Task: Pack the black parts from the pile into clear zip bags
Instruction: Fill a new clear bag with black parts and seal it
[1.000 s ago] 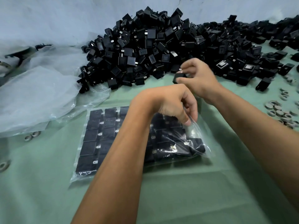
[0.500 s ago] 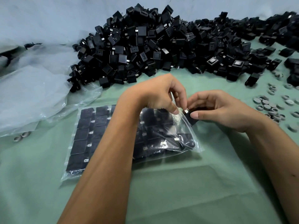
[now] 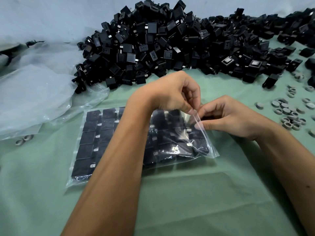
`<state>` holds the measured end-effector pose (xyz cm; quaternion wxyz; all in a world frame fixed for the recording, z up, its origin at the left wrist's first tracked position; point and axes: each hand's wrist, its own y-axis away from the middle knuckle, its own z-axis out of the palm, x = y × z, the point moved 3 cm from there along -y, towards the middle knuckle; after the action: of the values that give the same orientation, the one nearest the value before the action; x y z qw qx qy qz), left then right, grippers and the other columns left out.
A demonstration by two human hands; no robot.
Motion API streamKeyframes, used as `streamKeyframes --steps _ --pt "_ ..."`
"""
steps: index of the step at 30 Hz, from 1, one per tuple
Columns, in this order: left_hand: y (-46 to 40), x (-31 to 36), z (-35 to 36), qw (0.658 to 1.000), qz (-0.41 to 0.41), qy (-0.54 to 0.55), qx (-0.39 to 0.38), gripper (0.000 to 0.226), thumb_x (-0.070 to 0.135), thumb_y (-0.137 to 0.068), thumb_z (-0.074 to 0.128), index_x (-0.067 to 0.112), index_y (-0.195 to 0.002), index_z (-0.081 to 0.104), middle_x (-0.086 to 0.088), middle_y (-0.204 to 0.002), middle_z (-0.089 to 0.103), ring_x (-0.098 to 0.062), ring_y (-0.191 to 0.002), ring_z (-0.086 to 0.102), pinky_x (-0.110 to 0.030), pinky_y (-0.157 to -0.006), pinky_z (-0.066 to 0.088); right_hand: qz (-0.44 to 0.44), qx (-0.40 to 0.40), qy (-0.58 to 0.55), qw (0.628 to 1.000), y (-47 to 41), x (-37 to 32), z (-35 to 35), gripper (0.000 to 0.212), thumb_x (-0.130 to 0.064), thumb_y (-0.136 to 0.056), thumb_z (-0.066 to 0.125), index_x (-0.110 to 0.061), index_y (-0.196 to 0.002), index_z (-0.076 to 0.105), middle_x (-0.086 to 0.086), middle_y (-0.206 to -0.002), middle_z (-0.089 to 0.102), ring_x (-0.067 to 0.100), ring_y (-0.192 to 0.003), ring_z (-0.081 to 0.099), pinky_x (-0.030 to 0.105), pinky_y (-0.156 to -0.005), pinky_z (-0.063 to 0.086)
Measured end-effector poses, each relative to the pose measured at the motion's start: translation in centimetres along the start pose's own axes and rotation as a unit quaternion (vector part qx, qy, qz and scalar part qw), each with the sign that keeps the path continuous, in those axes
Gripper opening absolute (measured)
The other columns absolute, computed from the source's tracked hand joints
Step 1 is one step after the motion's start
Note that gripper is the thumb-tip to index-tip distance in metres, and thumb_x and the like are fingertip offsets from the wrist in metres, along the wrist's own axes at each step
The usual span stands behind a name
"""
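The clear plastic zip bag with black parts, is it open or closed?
Open at its right end: the clear plastic zip bag has its mouth lifted by the left hand, and the right hand reaches into it.

bare green cloth nearest, pile behind, loose bags left, grey rings right

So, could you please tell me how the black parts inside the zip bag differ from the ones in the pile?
The parts in the zip bag lie flat in neat rows; those in the pile are heaped at every angle. The bagged ones sit under clear plastic, whose open edge the left hand and right hand pinch; the pile lies uncovered. Both look like the same black blocks with small metal tabs.
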<state>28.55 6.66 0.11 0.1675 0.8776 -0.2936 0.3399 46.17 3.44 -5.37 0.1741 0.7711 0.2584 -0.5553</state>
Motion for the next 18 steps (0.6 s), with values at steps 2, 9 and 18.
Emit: streamKeyframes --steps 2,9,18 --pt "-0.04 -0.05 0.01 1.000 0.000 -0.001 0.001 0.013 0.003 -0.078 0.086 0.010 -0.085 0.077 -0.009 -0.079 0.074 -0.012 -0.069 0.064 -0.036 -0.071 0.058 -0.001 0.001 0.008 1.000 0.00 -0.15 0.21 0.026 -0.010 -0.080 0.078 0.003 -0.102 0.078 0.014 -0.099 0.079 0.025 -0.093 0.075 0.028 -0.090 0.059" --pt "-0.03 -0.13 -0.08 1.000 0.007 0.003 0.004 0.013 0.001 -0.078 0.085 0.007 -0.085 0.076 -0.017 -0.083 0.074 -0.015 -0.071 0.064 -0.042 -0.076 0.059 0.010 0.002 0.012 1.000 -0.17 -0.19 0.51 0.023 -0.019 -0.081 0.079 -0.005 -0.099 0.081 0.007 -0.073 0.075 0.018 -0.060 0.064 0.030 -0.057 0.054" --pt "-0.09 -0.03 0.03 1.000 0.011 0.012 0.010 0.014 0.001 -0.078 0.085 0.011 -0.082 0.076 -0.015 -0.081 0.073 -0.014 -0.070 0.064 -0.039 -0.072 0.057 0.025 0.005 -0.017 1.000 0.02 -0.15 0.52 0.031 -0.009 -0.078 0.080 0.009 -0.101 0.074 0.028 -0.089 0.075 0.044 -0.076 0.070 0.044 -0.074 0.062"
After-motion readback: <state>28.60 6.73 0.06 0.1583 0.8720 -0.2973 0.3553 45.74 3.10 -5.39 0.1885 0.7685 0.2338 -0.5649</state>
